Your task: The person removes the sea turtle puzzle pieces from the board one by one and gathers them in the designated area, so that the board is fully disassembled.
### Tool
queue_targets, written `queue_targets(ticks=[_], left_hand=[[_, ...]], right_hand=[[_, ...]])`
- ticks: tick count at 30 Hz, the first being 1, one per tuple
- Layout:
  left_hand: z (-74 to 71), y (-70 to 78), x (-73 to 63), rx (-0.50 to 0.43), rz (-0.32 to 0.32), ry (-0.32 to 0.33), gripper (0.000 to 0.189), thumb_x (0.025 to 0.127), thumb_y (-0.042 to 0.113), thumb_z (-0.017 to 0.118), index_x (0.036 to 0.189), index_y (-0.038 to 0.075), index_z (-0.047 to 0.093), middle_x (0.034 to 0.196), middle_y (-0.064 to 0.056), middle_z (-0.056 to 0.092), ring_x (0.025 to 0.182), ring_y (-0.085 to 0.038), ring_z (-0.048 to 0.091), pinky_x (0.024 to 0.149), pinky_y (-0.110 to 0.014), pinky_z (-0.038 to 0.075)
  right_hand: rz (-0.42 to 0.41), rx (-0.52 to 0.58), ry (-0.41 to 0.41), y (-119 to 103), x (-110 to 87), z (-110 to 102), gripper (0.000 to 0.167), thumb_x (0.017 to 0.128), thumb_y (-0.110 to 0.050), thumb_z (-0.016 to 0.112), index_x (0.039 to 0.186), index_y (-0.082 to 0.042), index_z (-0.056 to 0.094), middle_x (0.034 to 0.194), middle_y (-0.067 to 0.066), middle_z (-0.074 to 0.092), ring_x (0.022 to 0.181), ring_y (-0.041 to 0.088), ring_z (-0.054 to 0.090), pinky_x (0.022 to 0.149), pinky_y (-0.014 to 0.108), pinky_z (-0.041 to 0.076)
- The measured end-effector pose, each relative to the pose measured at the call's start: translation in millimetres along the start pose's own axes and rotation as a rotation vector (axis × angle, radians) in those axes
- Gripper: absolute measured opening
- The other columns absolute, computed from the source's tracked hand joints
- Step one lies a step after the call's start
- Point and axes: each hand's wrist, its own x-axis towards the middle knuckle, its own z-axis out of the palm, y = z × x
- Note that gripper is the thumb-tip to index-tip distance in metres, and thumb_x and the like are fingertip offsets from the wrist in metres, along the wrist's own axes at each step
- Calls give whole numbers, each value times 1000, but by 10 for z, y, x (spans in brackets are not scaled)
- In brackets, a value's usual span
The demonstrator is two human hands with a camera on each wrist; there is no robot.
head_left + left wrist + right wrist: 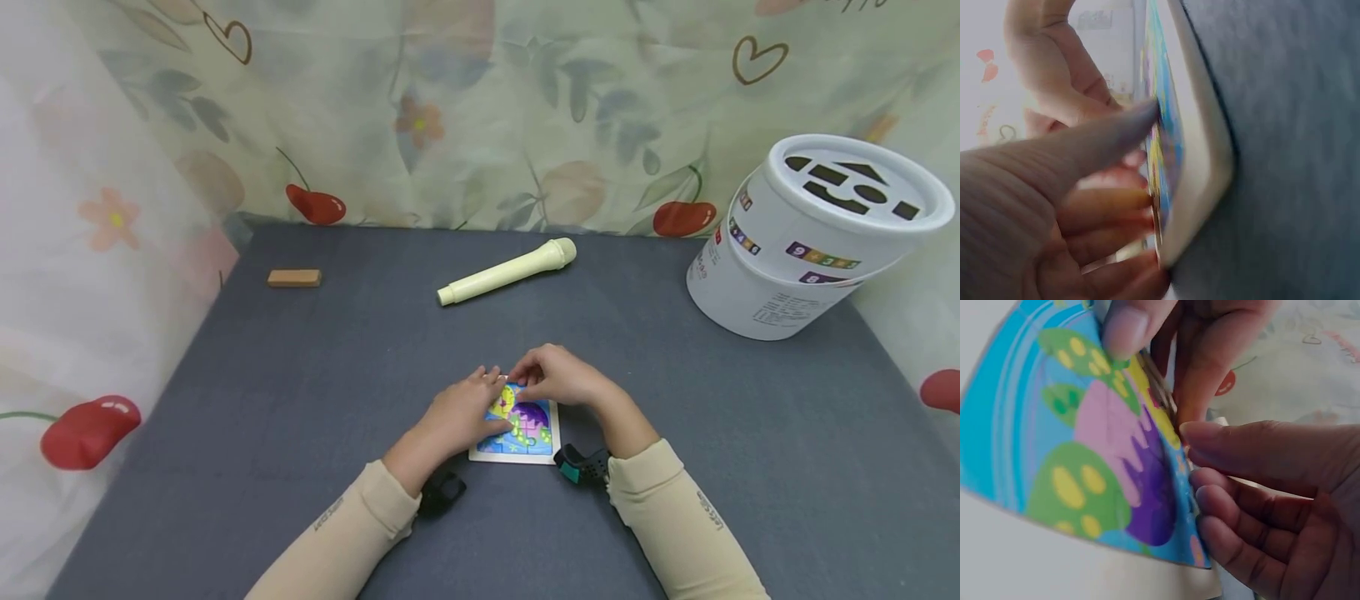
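Note:
A small jigsaw puzzle (529,429) in a pale frame (517,458) lies on the dark table; its picture is blue, purple, green and yellow. My left hand (461,414) rests over its left side, thumb stretched across the picture, other fingers by the far edge. In the left wrist view that thumb (1125,128) presses on the face. At the far edge my right hand (564,379) pinches a puzzle piece, thumb and forefinger close together. Most of that piece is hidden behind the fingers. The right wrist view shows the right thumb (1210,432) beside a yellow part of the picture.
Beyond the hands lies a cream toy microphone (510,271). A small wooden block (294,278) sits at the far left. At the far right stands a white bucket (787,258) with shaped holes in its lid. A patterned curtain (480,117) hangs behind the table.

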Motion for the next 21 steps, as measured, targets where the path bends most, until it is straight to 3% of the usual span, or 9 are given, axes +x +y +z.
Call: queue_targets(ticks=[4, 9, 13, 21], left_hand=[[-69, -108, -37, -88, 103, -65, 61, 85, 27, 69, 139, 11, 45, 152, -13, 27, 142, -32, 19, 109, -48, 32], [-116, -189, -82, -140, 208, -186, 52, 85, 18, 68, 134, 18, 52, 155, -6, 22, 145, -30, 10, 111, -47, 29], [-124, -203, -76, -135, 230, -241, 51, 87, 18, 66, 135, 23, 50, 157, -3, 16, 145, -28, 5, 111, -46, 29], [-156, -177, -105, -153, 202, -250, 52, 86, 21, 67, 135, 20, 51, 157, -13, 11, 145, -28, 5, 115, -43, 21]], right_hand=[[25, 32, 7, 10, 1, 21, 22, 81, -7, 70, 101, 1, 69, 84, 7, 67, 72, 8, 57, 65, 21, 49], [18, 76, 12, 35, 5, 27, 20, 80, -6, 70, 99, 2, 69, 83, 8, 67, 71, 8, 57, 66, 21, 49], [1, 94, 20, 55, 10, 30, 20, 80, -7, 71, 97, 3, 69, 80, 8, 66, 69, 7, 56, 64, 22, 49], [14, 17, 79, 1, 21, 73, 18, 77, -5, 73, 93, 1, 70, 79, 8, 65, 68, 7, 56, 61, 19, 48]])
